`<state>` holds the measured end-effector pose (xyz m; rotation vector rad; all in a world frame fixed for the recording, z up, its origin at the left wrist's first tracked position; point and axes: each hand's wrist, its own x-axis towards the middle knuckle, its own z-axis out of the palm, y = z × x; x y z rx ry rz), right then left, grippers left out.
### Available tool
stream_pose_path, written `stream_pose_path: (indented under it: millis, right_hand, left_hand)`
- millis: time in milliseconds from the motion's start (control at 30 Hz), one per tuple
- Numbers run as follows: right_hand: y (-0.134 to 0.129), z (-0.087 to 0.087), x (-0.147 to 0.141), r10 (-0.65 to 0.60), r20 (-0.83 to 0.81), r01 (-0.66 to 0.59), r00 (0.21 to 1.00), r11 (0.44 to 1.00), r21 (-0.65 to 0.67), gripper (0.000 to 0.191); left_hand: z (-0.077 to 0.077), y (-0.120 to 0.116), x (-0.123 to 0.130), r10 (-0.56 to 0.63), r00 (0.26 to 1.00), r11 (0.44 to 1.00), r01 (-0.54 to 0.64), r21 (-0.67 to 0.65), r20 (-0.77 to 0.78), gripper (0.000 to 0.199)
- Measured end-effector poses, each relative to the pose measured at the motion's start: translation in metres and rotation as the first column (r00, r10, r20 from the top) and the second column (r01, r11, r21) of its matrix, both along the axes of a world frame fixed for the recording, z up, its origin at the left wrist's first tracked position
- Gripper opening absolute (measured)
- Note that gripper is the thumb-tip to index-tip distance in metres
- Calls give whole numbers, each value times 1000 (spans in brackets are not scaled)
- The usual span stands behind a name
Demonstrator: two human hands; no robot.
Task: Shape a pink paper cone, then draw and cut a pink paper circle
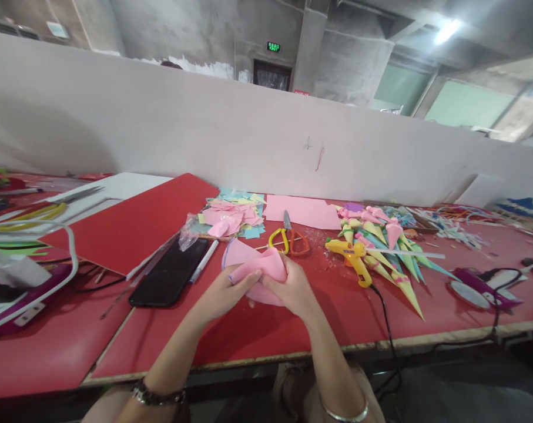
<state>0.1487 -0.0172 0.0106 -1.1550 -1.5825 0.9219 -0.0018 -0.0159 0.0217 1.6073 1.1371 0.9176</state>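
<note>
Both of my hands grip one pink sheet (272,265), perhaps paper or thin foam, that is curled between them above the red table. My left hand (231,289) pinches its left part, where a blue-purple line follows the edge. My right hand (295,288) closes on the right part, thumbs close together. Just beyond the sheet lie scissors (288,235) with one yellow and one orange handle loop. To the right rests a yellow glue gun (354,255) with a clear glue stick in its back. A white marker (203,262) lies left of my hands.
A black phone (169,273) and a large red board (138,223) lie left. Pink, blue and yellow paper pieces (231,214) are piled behind. Several coloured paper cones (394,252) lie right, near a purple power strip (486,288). A white partition (248,141) stands at the back.
</note>
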Motion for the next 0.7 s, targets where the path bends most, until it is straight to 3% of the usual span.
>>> stream_pose_path:
  millis: [133, 367, 700]
  right_hand:
    - [2, -1, 1, 4, -28, -5, 1000, 1000, -29, 36]
    - [8, -1, 11, 109, -198, -129, 974, 987, -94, 32]
    - [8, -5, 7, 109, -247, -139, 963, 984, -110, 31]
  left_hand:
    - [-1, 1, -1, -31, 999, 999, 32, -13, 15, 36]
    - [-1, 1, -2, -50, 998, 997, 52, -54, 33, 40]
    - [-3, 1, -2, -41, 999, 998, 41, -57, -4, 36]
